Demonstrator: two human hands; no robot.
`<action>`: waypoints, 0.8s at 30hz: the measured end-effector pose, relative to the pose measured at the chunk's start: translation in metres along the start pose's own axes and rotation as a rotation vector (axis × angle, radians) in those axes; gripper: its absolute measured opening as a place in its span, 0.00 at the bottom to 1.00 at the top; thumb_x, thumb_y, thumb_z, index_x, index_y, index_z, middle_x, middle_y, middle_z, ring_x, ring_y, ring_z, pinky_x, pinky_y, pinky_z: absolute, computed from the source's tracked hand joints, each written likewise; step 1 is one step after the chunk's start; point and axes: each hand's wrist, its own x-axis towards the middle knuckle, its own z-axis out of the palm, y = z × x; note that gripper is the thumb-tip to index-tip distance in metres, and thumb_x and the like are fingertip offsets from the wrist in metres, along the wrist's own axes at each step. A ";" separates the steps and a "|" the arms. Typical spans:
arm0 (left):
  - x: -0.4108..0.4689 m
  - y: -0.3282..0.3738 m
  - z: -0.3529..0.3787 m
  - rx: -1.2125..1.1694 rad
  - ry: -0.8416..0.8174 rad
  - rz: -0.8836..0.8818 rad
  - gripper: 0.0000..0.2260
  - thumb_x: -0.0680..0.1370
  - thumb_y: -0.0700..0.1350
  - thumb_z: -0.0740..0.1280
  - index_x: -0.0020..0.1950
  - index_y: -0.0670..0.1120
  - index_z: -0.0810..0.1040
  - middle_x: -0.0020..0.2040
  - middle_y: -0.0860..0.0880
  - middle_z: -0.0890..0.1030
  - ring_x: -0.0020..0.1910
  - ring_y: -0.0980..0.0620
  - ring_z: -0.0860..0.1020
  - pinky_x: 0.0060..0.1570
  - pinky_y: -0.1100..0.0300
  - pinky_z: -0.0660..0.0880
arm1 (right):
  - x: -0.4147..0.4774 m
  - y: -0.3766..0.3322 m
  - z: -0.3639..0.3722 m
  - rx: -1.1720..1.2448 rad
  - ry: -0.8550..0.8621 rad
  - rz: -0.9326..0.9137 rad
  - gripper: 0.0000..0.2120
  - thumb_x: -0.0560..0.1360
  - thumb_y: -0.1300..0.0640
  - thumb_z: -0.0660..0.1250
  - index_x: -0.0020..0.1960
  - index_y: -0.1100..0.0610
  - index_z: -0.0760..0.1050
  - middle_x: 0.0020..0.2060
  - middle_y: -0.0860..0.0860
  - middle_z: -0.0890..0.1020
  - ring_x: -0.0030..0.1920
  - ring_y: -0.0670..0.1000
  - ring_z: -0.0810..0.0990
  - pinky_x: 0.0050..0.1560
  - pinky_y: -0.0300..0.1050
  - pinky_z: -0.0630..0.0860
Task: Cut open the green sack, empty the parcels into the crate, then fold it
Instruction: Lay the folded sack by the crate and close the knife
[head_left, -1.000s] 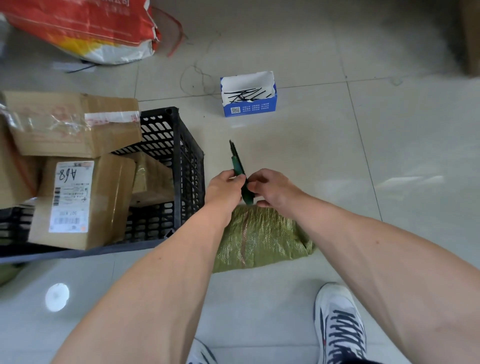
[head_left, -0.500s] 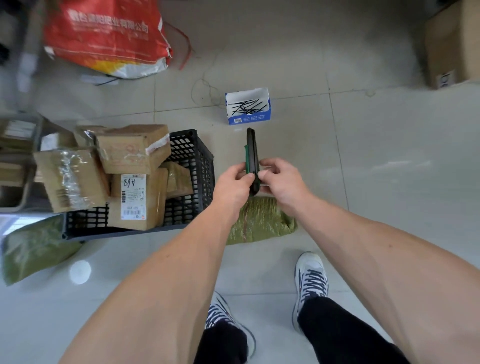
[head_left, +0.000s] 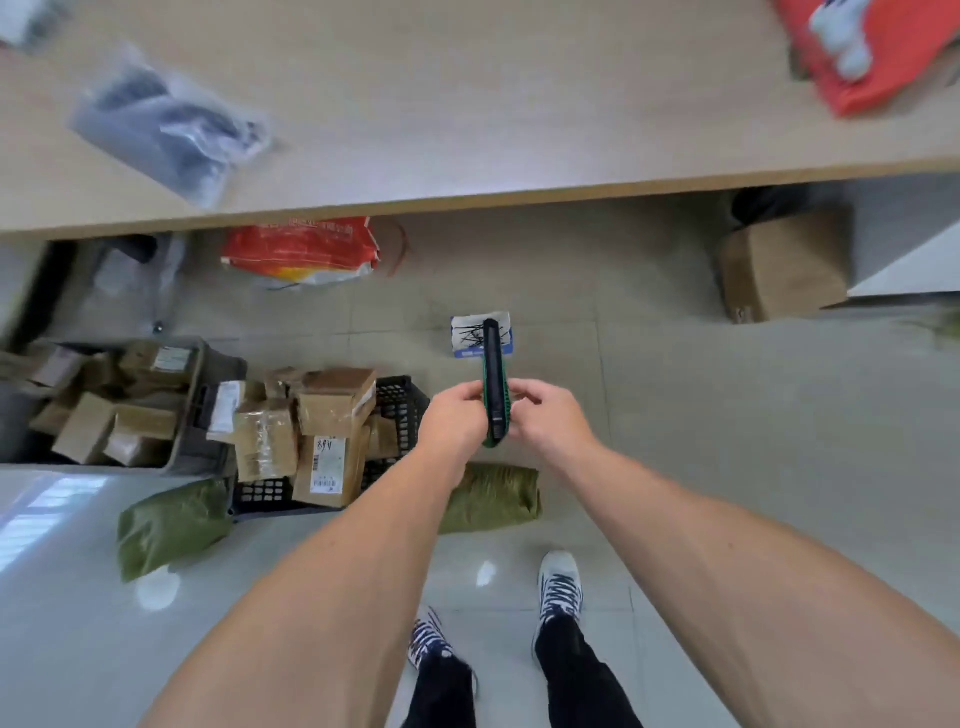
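Note:
I hold a green and black utility knife (head_left: 493, 384) upright in front of me, its lower end pinched between my left hand (head_left: 457, 415) and my right hand (head_left: 545, 415). Below my hands a folded green sack (head_left: 493, 496) lies on the tiled floor. To its left stands the black crate (head_left: 400, 410), piled with cardboard parcels (head_left: 332, 405). A second green sack (head_left: 171, 525) lies by the crate's front left corner.
A wooden table edge (head_left: 467, 195) runs across the top, with a plastic bag (head_left: 171, 130) on it. On the floor are a red sack (head_left: 306, 252), a blue box of black ties (head_left: 480, 338), a cardboard box (head_left: 784, 265) and a grey bin of parcels (head_left: 104, 400).
The view has pulled up and back, as I stand taller. The knife has risen with both hands and turned upright. The table top has come into view.

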 end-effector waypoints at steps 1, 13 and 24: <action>-0.012 0.014 -0.003 -0.003 0.003 0.006 0.14 0.74 0.37 0.64 0.45 0.58 0.79 0.43 0.51 0.84 0.46 0.48 0.81 0.48 0.54 0.78 | -0.009 -0.016 -0.006 -0.001 0.004 -0.012 0.24 0.65 0.58 0.57 0.55 0.47 0.82 0.51 0.49 0.85 0.53 0.53 0.83 0.58 0.54 0.79; -0.063 0.106 -0.070 -0.063 0.066 0.113 0.21 0.64 0.41 0.58 0.41 0.64 0.83 0.51 0.51 0.85 0.55 0.46 0.81 0.59 0.46 0.78 | -0.053 -0.150 0.000 0.000 -0.087 -0.139 0.19 0.68 0.63 0.56 0.41 0.44 0.79 0.47 0.52 0.86 0.49 0.55 0.85 0.54 0.57 0.81; -0.002 0.169 -0.129 -0.134 -0.032 0.251 0.21 0.60 0.37 0.59 0.44 0.56 0.83 0.51 0.46 0.85 0.54 0.40 0.82 0.57 0.41 0.79 | -0.027 -0.240 0.031 0.036 -0.074 -0.224 0.22 0.62 0.59 0.56 0.42 0.40 0.83 0.50 0.48 0.85 0.55 0.53 0.82 0.55 0.55 0.80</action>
